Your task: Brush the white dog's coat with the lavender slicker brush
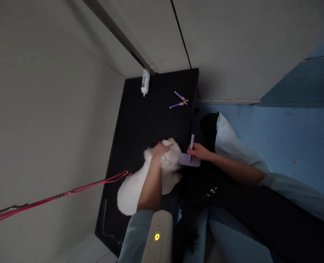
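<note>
A small dog with fluffy white fur is on the black table. Its head is at the edge nearest my body. My left hand grips the dog around the head and neck, with its fingertips partly hidden in fur. A purple slicker brush is in my right hand, the fingers wrapped round the handle. The brush's flat head is beside the dog's face, touching or very close to the fur; I cannot tell which.
Pink-and-blue nail clippers lie spread on the table's far part. A white nozzle bottle stands or lies near the far corner. A pink-red cord loop hangs across from the left. A thin metal comb-like strip lies at the near left edge.
</note>
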The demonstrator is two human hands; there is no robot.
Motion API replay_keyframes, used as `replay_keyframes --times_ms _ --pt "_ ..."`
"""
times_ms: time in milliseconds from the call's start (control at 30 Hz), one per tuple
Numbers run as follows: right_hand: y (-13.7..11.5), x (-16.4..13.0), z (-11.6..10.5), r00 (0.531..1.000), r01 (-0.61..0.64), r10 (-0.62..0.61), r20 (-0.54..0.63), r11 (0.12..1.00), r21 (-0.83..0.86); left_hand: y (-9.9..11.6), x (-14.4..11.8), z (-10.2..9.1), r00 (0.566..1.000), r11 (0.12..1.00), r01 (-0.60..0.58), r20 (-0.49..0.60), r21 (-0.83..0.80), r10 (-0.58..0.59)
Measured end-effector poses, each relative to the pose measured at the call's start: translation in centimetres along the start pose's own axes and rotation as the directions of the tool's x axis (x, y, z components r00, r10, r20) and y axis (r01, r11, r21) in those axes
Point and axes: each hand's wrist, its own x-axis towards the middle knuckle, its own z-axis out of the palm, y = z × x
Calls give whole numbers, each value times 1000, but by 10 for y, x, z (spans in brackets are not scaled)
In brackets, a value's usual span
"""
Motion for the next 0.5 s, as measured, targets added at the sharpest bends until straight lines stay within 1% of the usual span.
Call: replay_keyframes --times_ms 33,67,100,133,167,200,233,267,300,333,367,400,433,500 --pt "4 -3 -1 998 -33 34 61 999 -7 -7 -8 10 996 997 78 34 8 -78" --pt "7 -6 -2 992 -64 66 112 998 -19 -17 -18 19 996 997 83 18 9 -83" --pt "8 -7 -5 984 -87 91 150 996 -33 -27 -30 27 998 998 55 13 16 -55" --pt "8 -8 -8 981 -93 99 167 995 -42 -36 -43 34 1000 999 -9 -15 42 9" --pt "6 -7 -11 986 -82 87 145 996 -40 -42 -56 40 997 993 -66 -42 94 70" --pt "2 -4 -14 996 -52 53 74 998 -20 -46 -69 46 992 984 -101 -57 147 111" --pt "-3 0 -15 999 -5 6 -32 1000 14 -47 -82 51 988 974 -118 -77 192 135" --pt "-10 4 -14 988 51 -43 -146 998 48 -45 -93 57 985 967 -112 -100 227 138" --pt "-17 9 -11 970 106 -88 -226 992 71 -41 -102 63 984 964 -97 -124 248 131" --pt "-24 14 -7 960 147 -124 -249 986 77 -38 -111 68 981 962 -82 -148 260 124" --pt "-31 19 -1 964 169 -151 -220 983 66 -35 -117 73 979 961 -68 -169 268 116" --pt "-36 24 5 972 179 -171 -161 983 39 -33 -122 78 976 961 -61 -186 268 113" --pt "-40 29 11 977 187 -185 -103 982 4 -32 -126 83 974 963 -61 -197 261 115" --pt "-43 36 21 978 202 -204 -33 978 -58 -36 -129 90 971 973 -61 -214 223 110"
